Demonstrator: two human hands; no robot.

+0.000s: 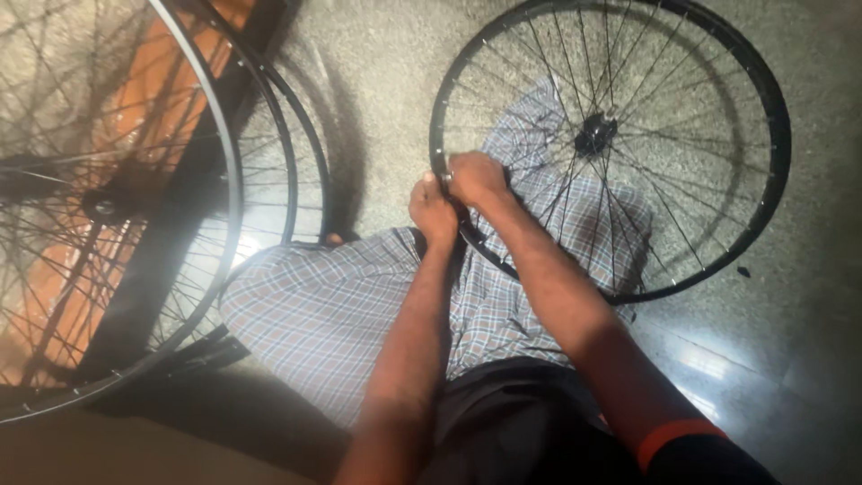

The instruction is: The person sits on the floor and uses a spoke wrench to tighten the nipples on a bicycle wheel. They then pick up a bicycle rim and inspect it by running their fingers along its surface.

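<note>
A black spoked bicycle wheel rim (768,180) rests over my lap, its dark hub (595,135) near the upper middle. My right hand (476,178) is closed on the rim's left edge, fingers curled around it. Just below and beside it, my left hand (432,211) pinches the same stretch of rim; whether it holds a small part is hidden. Both forearms reach forward over my checked cloth (332,305).
Two more spoked wheels (229,180) stand at the left, overlapping, with an orange and black frame (162,99) behind them. Speckled stone floor (386,72) surrounds the wheel, with glare spots at the lower right.
</note>
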